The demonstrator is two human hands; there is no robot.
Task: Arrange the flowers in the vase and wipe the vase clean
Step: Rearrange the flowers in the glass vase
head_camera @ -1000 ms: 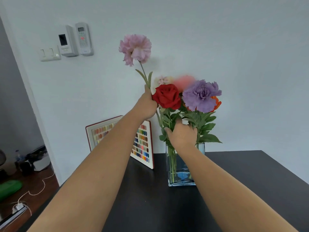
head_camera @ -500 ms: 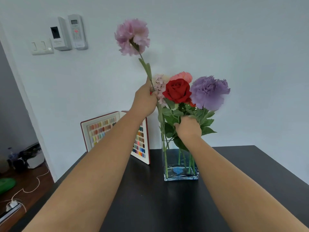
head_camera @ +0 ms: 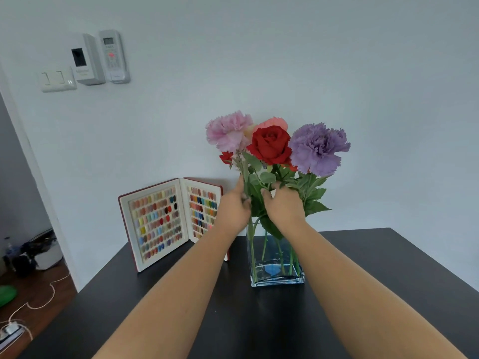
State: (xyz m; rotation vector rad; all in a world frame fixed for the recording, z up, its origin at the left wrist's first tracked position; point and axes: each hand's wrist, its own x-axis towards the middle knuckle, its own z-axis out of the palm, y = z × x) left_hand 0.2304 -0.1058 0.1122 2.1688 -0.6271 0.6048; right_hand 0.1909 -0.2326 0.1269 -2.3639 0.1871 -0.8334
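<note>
A square clear glass vase (head_camera: 276,268) with blue-tinted water stands on the black table (head_camera: 233,320). In it are a pink carnation (head_camera: 228,130), a red rose (head_camera: 270,145), a purple carnation (head_camera: 317,149) and a salmon flower (head_camera: 274,123) behind the rose. My left hand (head_camera: 234,206) grips the pink carnation's stem just above the vase rim. My right hand (head_camera: 283,206) holds the bunched stems and leaves of the other flowers beside it. The vase's upper rim is hidden behind my hands.
An open red case of coloured nail samples (head_camera: 168,221) stands upright on the table left of the vase, close to my left forearm. The white wall runs right behind the vase. Switches and remotes (head_camera: 98,58) hang on the wall. Cables lie on the floor at the left.
My left hand has come down, and the pink carnation it held high above the bunch now stands level with the other blooms, its stem in the vase. My right hand stayed on the bunch.
</note>
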